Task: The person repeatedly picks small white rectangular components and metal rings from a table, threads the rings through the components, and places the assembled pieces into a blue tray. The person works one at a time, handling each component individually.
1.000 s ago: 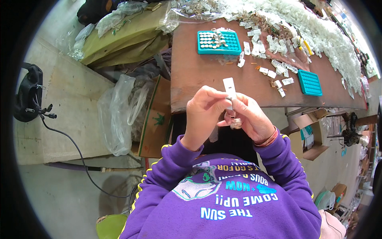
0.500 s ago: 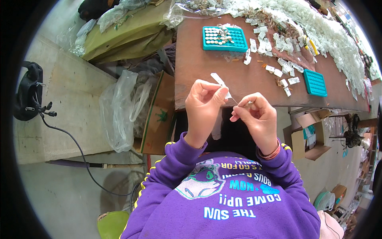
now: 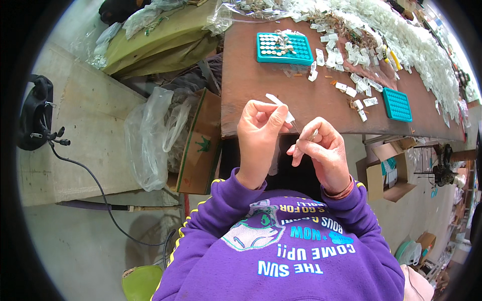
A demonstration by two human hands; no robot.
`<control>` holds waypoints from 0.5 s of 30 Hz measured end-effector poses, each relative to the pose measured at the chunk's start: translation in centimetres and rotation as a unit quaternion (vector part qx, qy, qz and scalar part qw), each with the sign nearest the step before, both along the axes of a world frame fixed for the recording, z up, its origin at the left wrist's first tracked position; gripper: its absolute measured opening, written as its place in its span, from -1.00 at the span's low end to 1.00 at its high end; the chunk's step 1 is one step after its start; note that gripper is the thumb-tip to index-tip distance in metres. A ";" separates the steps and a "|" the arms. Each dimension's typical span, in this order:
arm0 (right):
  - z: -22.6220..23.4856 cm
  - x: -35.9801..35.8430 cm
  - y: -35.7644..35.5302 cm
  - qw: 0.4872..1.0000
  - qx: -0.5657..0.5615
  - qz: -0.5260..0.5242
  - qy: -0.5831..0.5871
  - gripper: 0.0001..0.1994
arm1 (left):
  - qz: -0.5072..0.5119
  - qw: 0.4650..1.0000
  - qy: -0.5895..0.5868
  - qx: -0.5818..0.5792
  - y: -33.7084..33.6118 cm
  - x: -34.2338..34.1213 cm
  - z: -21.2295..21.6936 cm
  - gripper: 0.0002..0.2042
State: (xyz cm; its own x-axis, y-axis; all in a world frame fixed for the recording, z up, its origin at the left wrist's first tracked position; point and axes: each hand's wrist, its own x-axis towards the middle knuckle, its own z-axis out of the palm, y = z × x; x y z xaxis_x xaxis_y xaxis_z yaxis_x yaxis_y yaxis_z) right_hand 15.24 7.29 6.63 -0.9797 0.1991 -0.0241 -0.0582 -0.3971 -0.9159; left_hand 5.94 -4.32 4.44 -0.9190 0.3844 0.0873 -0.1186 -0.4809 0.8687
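1. The left hand (image 3: 257,140) is closed in a pinch, thumb against bent fingers, gripping a slim white piece (image 3: 271,98) in the air in front of the bench (image 3: 246,103); one end pokes out past the knuckles, the other toward the right hand.
2. The right hand (image 3: 325,150), near the left but not touching it, is half curled, with thumb and forefinger brought together on a thin strand (image 3: 296,128) that runs across the gap from the white piece.
3. Something small and shiny sits among the right hand's fingers; from here I can't tell what it is.
4. The left fingers cover the middle of the white piece, and how the strand joins it is too fine to make out.
5. Ahead of the hands lies a teal tray (image 3: 284,60) of round pale discs, some overlaid by a jumbled, shiny clump that blurs together.
6. Off to the right of the hands lies a second teal tray (image 3: 397,104).
7. Beyond them, a heap of whitish clear pieces (image 3: 416,55) runs out of sight at the upper edge.
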 end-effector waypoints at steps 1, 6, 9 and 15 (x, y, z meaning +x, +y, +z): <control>0.1 -0.1 -0.1 1.000 0.008 -0.004 0.012 -0.94 | 0.002 1.000 0.000 0.011 0.0 0.1 0.0 -0.88; 0.5 -0.4 0.0 0.993 0.096 -0.066 0.022 -0.88 | 0.020 0.999 0.050 0.004 0.1 0.6 -0.1 -0.85; 0.6 -0.8 0.4 0.980 0.191 -0.058 -0.014 -0.88 | 0.060 0.987 0.147 -0.038 0.2 0.7 -0.5 -0.83; 0.9 -0.9 0.6 0.980 0.193 -0.047 -0.015 -0.93 | 0.094 0.956 0.267 -0.083 0.0 0.0 -1.3 -0.81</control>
State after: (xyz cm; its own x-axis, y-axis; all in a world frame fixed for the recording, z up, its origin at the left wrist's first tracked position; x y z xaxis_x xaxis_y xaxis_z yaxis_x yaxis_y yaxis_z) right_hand 14.38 7.89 7.51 -0.9564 0.2890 0.0430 -0.0496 -0.0155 -0.9987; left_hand 5.93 -4.36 3.19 -0.8151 0.2667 0.5143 0.4370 -0.2997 0.8481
